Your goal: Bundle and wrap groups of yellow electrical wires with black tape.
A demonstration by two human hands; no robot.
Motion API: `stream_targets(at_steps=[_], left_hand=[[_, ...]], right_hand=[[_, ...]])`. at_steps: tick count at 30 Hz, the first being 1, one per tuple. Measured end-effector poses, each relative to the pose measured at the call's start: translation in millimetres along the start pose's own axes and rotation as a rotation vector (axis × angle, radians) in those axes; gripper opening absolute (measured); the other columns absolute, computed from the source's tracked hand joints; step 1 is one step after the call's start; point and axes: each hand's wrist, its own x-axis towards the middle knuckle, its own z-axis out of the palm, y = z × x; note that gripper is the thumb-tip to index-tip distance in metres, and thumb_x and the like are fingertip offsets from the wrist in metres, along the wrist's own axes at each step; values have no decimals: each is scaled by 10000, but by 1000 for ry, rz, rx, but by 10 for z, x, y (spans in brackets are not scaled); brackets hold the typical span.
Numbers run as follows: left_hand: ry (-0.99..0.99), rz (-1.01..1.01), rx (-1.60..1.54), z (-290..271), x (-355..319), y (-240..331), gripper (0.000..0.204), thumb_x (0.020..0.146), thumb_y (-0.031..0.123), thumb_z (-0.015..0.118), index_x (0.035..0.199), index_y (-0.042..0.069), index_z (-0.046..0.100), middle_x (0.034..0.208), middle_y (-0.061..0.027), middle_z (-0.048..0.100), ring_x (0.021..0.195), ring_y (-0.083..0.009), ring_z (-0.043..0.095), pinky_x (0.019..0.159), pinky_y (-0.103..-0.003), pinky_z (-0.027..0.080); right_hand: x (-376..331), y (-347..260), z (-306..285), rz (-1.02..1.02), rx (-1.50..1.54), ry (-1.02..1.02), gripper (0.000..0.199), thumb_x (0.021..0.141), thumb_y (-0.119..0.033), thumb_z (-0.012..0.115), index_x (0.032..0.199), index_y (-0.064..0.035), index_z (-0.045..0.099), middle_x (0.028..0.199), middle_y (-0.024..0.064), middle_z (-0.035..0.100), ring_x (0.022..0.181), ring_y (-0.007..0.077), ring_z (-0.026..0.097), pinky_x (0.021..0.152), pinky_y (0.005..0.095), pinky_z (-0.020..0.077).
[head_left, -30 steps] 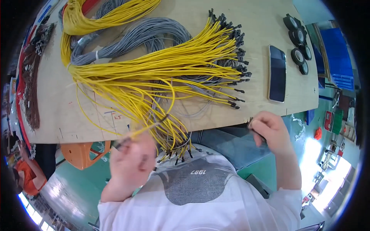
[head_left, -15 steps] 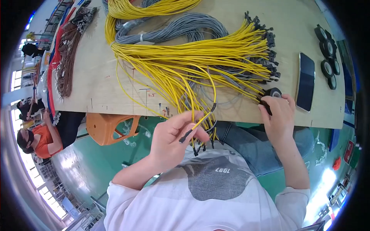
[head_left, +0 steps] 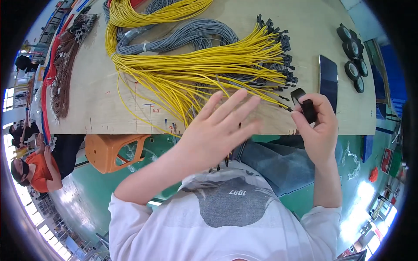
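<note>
My left hand (head_left: 224, 130) is spread over the near edge of the table, its fingers apart and nothing seen in it. Under and behind it runs a fan of yellow cables (head_left: 209, 65), whose black connectors (head_left: 283, 52) lie bunched toward the right. Some cable ends hang over the table edge, partly hidden by the hand. My right hand (head_left: 320, 126) holds a roll of black tape (head_left: 308, 109) between thumb and fingers, just right of the nearest cable tips. A second black roll (head_left: 297, 95) appears right against it, though their overlap is hard to make out.
A grey cable bundle (head_left: 183, 37) lies behind the yellow ones. To the right are a phone (head_left: 328, 80) and several black tape rolls (head_left: 352, 48). Brown cables (head_left: 65, 74) lie at the left. An orange stool (head_left: 104, 154) stands below the table; a person in orange (head_left: 43, 167) sits farther left.
My left hand has let go of the yellow cable with the black end and opened, moving up and right. My right hand has lifted the tape roll off the table.
</note>
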Motion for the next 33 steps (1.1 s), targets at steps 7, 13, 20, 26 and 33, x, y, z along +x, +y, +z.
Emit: stream_targets(at_steps=[7, 13, 20, 26, 33], left_hand=[[-104, 31, -184, 7, -315, 11, 360, 698, 180, 629, 977, -19, 517, 879, -143, 590, 934, -297, 563, 889, -414, 417], [-463, -50, -348, -293, -369, -22, 511, 654, 33, 590, 1148, 12, 460, 1216, -187, 398, 1167, -335, 374, 959, -412, 346], [-183, -462, -1030, -793, 41, -125, 571, 610, 118, 741, 1125, 21, 513, 780, -71, 579, 669, -231, 561, 548, -314, 457], [277, -280, -643, -223, 34, 3, 188, 702, 56, 653, 870, 17, 576, 710, -90, 532, 571, -228, 528, 520, -285, 432], [385, -720, -1429, -293, -203, -19, 134, 826, -35, 535, 941, -25, 604, 828, -73, 611, 653, -59, 544, 551, -168, 427]], right_hand=[[121, 88, -25, 44, 98, 62, 267, 738, 39, 619, 975, -28, 518, 808, 4, 543, 738, 55, 498, 678, 190, 412], [97, -37, -2, -83, 62, 126, 245, 731, 55, 614, 943, -20, 518, 820, 9, 536, 729, 55, 502, 676, 195, 421], [124, -513, 167, -546, -373, -102, 237, 563, 4, 677, 758, -104, 594, 665, 33, 548, 605, 217, 518, 852, 446, 383], [141, -427, 386, -458, 139, -169, 241, 643, -81, 728, 848, -122, 606, 770, 34, 600, 682, 185, 570, 904, 435, 339], [294, -241, 734, -394, 152, -276, 249, 686, -30, 676, 906, -84, 573, 782, 33, 581, 712, 212, 554, 771, 312, 413]])
